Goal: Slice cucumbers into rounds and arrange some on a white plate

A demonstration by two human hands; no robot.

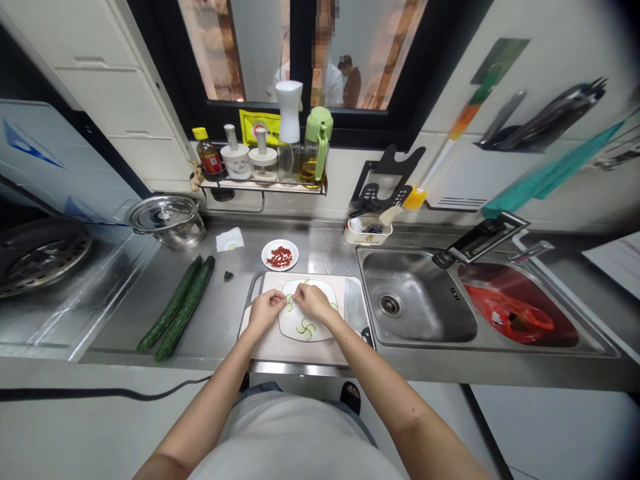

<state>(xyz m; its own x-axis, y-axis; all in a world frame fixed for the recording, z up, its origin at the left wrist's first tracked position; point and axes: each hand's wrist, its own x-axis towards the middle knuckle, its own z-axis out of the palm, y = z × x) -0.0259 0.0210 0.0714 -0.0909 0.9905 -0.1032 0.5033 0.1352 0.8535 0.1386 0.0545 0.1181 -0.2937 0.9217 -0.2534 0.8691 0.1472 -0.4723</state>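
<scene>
A white plate [285, 328] lies on a pale cutting board [273, 351]. Thin green-edged slices form a pinwheel [306, 329] near the plate's front, and more slices show at its back and sides. My left hand [267, 308] is over the plate's left edge, its fingers pinched beside some slices. Close to it on the right, my right hand [311, 300] is also closed, fingertips down at the plate. Whatever either hand pinches is too small to make out. A knife [356, 303] rests on the board's right side. Behind the board sits a small plate [266, 248] of chopped red pieces.
Two cucumbers [186, 308] lie at the left, below a lidded steel pot [173, 223]. At the right is a double sink [420, 307] with a red bag [510, 317]. A condiment shelf [280, 187] hangs behind. People stand beyond the window.
</scene>
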